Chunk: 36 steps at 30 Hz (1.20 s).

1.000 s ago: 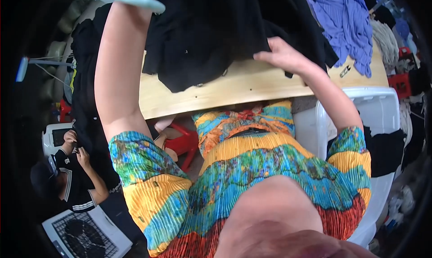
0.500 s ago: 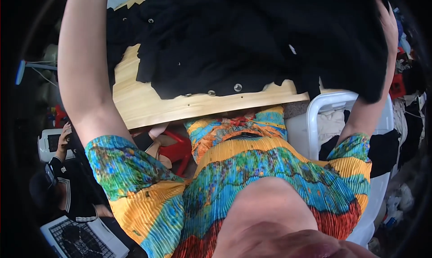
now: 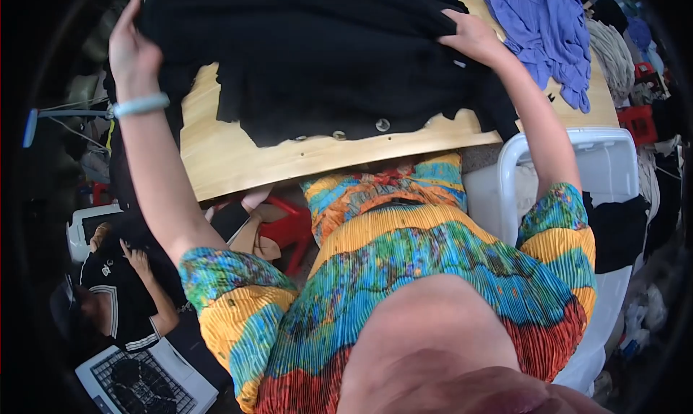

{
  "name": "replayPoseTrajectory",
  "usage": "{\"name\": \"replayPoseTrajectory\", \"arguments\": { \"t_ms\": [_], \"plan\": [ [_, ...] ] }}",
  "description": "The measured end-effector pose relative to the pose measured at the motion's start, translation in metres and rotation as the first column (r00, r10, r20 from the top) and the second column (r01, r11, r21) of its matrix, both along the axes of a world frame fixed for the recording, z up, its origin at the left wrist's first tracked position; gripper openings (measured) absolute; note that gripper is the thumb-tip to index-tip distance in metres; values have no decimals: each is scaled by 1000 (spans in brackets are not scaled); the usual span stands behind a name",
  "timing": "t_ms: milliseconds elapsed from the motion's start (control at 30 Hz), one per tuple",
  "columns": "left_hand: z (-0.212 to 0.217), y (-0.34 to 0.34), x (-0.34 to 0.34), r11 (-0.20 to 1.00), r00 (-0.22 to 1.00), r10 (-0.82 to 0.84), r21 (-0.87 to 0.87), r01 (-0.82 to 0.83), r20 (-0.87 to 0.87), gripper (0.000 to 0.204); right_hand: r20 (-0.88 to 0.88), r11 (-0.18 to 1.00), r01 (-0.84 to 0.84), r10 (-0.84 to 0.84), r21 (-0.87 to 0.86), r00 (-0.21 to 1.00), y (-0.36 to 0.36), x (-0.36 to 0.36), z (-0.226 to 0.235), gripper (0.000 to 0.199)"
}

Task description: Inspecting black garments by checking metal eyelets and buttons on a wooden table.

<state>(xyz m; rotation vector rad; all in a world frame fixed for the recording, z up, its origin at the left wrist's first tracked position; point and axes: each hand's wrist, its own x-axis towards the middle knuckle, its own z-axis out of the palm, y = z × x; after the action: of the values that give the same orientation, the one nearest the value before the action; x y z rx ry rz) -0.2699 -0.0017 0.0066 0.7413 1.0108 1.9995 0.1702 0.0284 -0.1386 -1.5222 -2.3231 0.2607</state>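
One black cloth (image 3: 325,75), spread across a pale wooden tabletop (image 3: 234,163).
Right hand (image 3: 473,37): thumb and fingers closed on a fold near the cloth's right side. Left hand (image 3: 136,53): at the left edge, fingers extended, grip on the fabric impossible to tell. Such wide placement apparently draws the material flat. Purple-blue cloth (image 3: 545,24): far right, presumably aside to leave room.
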Motion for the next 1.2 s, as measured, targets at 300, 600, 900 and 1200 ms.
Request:
{"name": "replayPoseTrajectory", "arguments": {
  "t_ms": [300,600,900,1200],
  "plan": [
    [-204,-120,45,793,837,-381,-326,514,393,16,61,981,-178,173,82,983,60,74,92,48],
    [-260,-145,60,615,707,-547,-358,702,448,11,-133,747,-650,664,139,736,-38,-87,-17,27],
    [-243,-166,75,640,727,-667,-625,447,-164,19,45,743,-651,653,157,756,-102,-100,-59,15],
    [-231,-91,154,997,-398,-62,-76,19,-915,22,18,745,-605,626,280,779,-116,-94,-74,4]
  ]
}}
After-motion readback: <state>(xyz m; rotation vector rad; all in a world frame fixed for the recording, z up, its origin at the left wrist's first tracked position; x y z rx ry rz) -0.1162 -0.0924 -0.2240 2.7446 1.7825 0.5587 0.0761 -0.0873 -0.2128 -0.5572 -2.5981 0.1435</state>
